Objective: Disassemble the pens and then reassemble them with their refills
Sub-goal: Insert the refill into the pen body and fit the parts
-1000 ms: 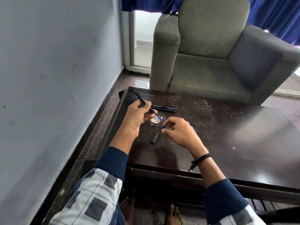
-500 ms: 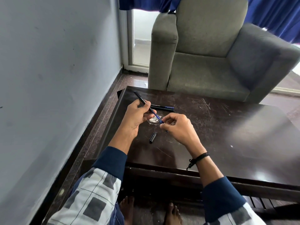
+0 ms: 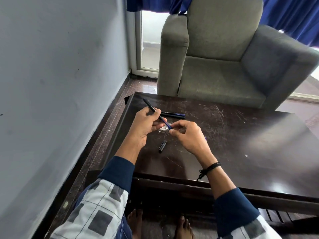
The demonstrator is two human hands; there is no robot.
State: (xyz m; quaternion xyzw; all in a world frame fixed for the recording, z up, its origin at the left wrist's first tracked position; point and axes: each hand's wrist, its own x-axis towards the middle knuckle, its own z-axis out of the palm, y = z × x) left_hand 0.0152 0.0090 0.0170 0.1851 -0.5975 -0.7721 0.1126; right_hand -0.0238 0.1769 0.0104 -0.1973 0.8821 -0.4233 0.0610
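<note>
Over a dark, scratched wooden counter (image 3: 241,138), the left hand (image 3: 144,125) is clamped around a black pen barrel (image 3: 151,108), thumb and fingers wrapped about its middle so that the closed end slants up and away to the left, past the knuckles. A thin blue refill (image 3: 166,124) pokes out of the barrel's lower end, and the right hand (image 3: 187,137) pinches that refill's tip between thumb and forefinger, the other fingers curled in; the two hands nearly touch at this point. Directly below the pinch, a small clear round dish-like piece (image 3: 163,129) lies on the counter; whether anything is in it cannot be told, since the hands cover most of it. A short black pen cap (image 3: 162,146) lies loose on the counter just in front of the hands, between the wrists, its ridged end pointing away from the person. Behind the left hand, a second black pen with a blue band (image 3: 174,114) lies flat and whole on the counter, running left to right, apart from the hands. A sliver of something blue (image 3: 205,138) shows beside the right hand's far edge, too small to name. A black cord bracelet (image 3: 209,168) circles the right wrist, and both arms wear navy cuffs on checked sleeves. A grey armchair (image 3: 224,66) stands beyond the counter.
</note>
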